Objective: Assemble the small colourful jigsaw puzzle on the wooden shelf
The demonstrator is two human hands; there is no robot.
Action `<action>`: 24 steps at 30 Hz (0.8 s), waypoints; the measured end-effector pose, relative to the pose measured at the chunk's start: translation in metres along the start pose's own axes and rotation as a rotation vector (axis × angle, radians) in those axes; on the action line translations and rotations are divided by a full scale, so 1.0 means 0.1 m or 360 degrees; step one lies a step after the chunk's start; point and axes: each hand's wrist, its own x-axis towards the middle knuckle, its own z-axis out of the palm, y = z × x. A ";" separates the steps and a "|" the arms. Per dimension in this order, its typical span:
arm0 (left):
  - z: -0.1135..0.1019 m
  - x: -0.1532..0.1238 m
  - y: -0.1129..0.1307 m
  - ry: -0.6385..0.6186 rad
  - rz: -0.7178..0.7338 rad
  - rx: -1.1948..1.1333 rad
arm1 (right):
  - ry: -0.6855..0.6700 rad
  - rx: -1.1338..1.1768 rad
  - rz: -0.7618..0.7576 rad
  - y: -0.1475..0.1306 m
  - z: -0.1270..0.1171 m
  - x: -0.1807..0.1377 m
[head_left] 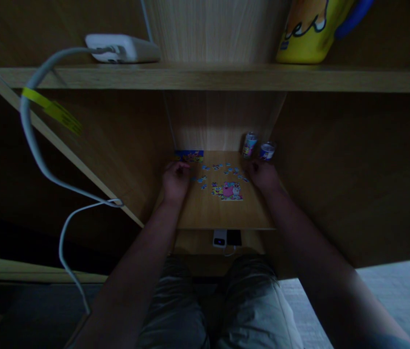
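Jigsaw pieces (216,166) lie loose in an arc on the wooden board (205,213). Below them sits a joined part of the jigsaw puzzle (231,190) with pink and yellow cartoon figures. My left hand (176,180) rests at the board's left side, fingers curled closed, near a few blue pieces (202,179). On the opposite side my right hand (263,174) is also closed, beside pieces (243,178) at the arc's right end. The dim light hides whether either hand holds a piece. Behind my left hand lies a blue picture card (193,155).
A patterned can (249,144) and a small clear container (267,150) stand at the back right. Overhead, a shelf (212,77) carries a white charger (124,48) with a hanging cable and a yellow mug (303,39). A power bank (220,238) lies below the board.
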 end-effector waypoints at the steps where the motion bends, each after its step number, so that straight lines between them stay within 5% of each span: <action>1: -0.01 0.00 0.00 0.0003 -0.0007 0.0012 | -0.0007 -0.0001 0.0001 0.00 0.00 0.00; 7: 0.00 0.04 -0.09 -0.0012 -0.0229 0.0094 | -0.0034 -0.0005 0.0016 0.00 0.00 0.00; 10: 0.02 0.05 -0.16 -0.0214 -0.0406 0.0142 | -0.0032 0.0008 0.0026 -0.01 0.00 -0.01; 16: 0.05 0.00 -0.09 -0.0605 -0.0227 0.0541 | -0.0060 0.0003 0.0038 -0.02 -0.01 -0.02; 24: -0.01 -0.03 0.06 -0.0730 -0.0296 0.0846 | -0.0115 -0.0003 0.0037 -0.04 -0.03 -0.02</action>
